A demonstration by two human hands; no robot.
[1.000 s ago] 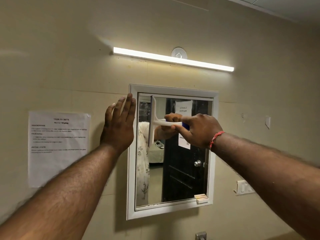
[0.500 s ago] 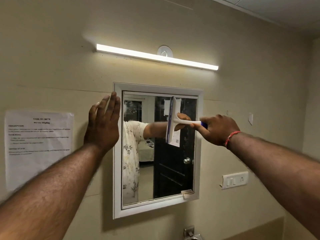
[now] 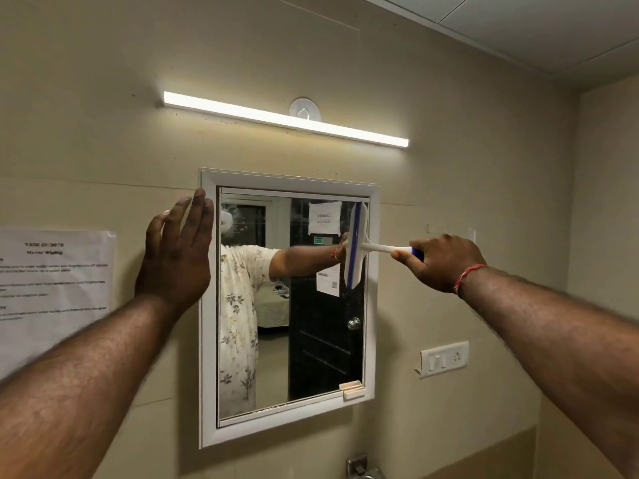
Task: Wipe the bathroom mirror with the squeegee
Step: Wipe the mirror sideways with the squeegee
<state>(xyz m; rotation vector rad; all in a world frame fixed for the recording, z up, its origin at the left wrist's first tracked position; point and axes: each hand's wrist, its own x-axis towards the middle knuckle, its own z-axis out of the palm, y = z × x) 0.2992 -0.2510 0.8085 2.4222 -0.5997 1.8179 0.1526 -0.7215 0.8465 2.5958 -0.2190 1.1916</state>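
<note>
The squeegee (image 3: 356, 247) is gripped by the outstretched right hand (image 3: 444, 262) against the mirror (image 3: 294, 340); the left hand (image 3: 176, 250) is spread flat beside the frame.

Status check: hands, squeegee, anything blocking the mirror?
Right hand shut on squeegee, blade upright at the mirror's right edge. Left hand open, flat by the frame's left side. Nothing blocking the glass.

White-and-blue squeegee (image 3: 356, 247); white-framed mirror (image 3: 207, 340); beige wall (image 3: 449, 202).

Home bathroom, framed wall mirror (image 3: 276, 305), tap (image 3: 363, 470)
</note>
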